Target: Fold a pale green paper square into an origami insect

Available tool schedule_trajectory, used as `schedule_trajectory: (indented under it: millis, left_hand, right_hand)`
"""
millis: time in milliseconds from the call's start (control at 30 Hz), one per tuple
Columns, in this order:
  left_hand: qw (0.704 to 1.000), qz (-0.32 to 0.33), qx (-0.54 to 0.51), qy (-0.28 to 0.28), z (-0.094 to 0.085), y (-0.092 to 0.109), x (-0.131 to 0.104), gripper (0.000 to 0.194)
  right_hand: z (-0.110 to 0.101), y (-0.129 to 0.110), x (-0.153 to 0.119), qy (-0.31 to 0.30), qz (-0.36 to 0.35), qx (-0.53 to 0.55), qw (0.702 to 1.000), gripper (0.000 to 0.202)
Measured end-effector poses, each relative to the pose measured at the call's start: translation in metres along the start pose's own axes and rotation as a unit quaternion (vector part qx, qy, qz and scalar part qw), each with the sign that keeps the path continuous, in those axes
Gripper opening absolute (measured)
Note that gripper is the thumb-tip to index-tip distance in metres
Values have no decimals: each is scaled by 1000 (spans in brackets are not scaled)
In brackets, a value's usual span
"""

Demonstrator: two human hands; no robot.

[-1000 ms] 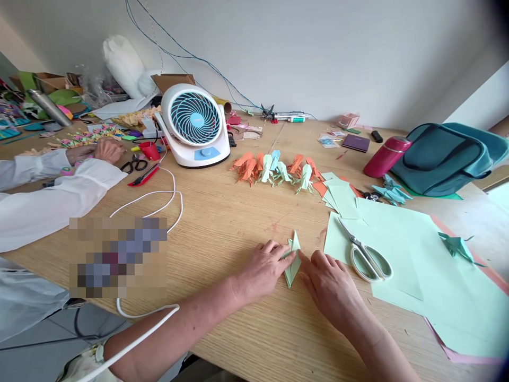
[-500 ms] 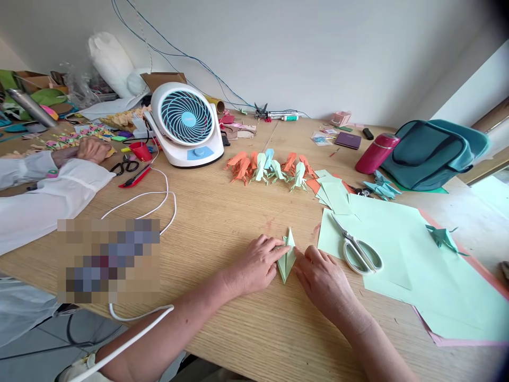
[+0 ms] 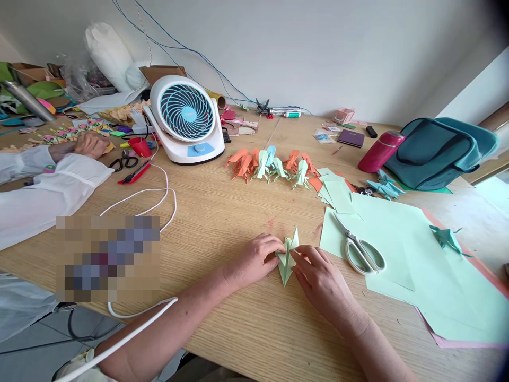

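A pale green folded paper piece (image 3: 286, 271), long and pointed at both ends, lies on the wooden table between my two hands. My left hand (image 3: 258, 258) pinches its left edge with the thumb and fingers. From the other side, the fingers of my right hand (image 3: 321, 270) close on its right edge near the middle. A flap stands partly raised between my fingertips. Just right of my right hand, white-handled scissors (image 3: 363, 253) rest on large pale green paper sheets (image 3: 433, 281).
Folded orange, green and blue paper figures (image 3: 270, 163) stand in a row ahead. A white fan (image 3: 185, 119) is behind them to the left. At the right are a pink bottle (image 3: 382, 152) and a teal bag (image 3: 433, 154). A co-worker's hand (image 3: 90, 144) works at the far left.
Both hands have shifted their fingers on the folded paper. Its flaps now spread apart and rise in the middle, where it lay flatter before. My right fingers have moved in onto it.
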State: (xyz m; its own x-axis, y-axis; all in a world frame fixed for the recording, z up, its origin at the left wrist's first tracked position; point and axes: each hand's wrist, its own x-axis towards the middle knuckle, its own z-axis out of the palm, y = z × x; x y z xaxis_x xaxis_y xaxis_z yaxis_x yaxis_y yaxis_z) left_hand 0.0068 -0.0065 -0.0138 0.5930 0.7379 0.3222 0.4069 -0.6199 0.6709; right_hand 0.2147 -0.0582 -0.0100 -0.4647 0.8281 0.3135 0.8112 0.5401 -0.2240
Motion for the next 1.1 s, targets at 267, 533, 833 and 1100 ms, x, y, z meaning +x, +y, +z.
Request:
schedule_trajectory:
  millis: [267,533,833,1100]
  left_hand:
    - [999,-24,-42,22,-1,-2,-1,14]
    - [999,-43,-32,3,-2,-6,6,13]
    - [991,-107,-54,52,5,-11,15,22]
    - [998,-51,30,33,4,-8,19,9]
  right_hand:
    - [-1,1,0,-5,-7,56,998,23]
    - [-1,1,1,6,-3,60,998,22]
    - [-1,-1,3,9,6,44,999,21]
    - [-2,-3,5,4,25,56,998,22]
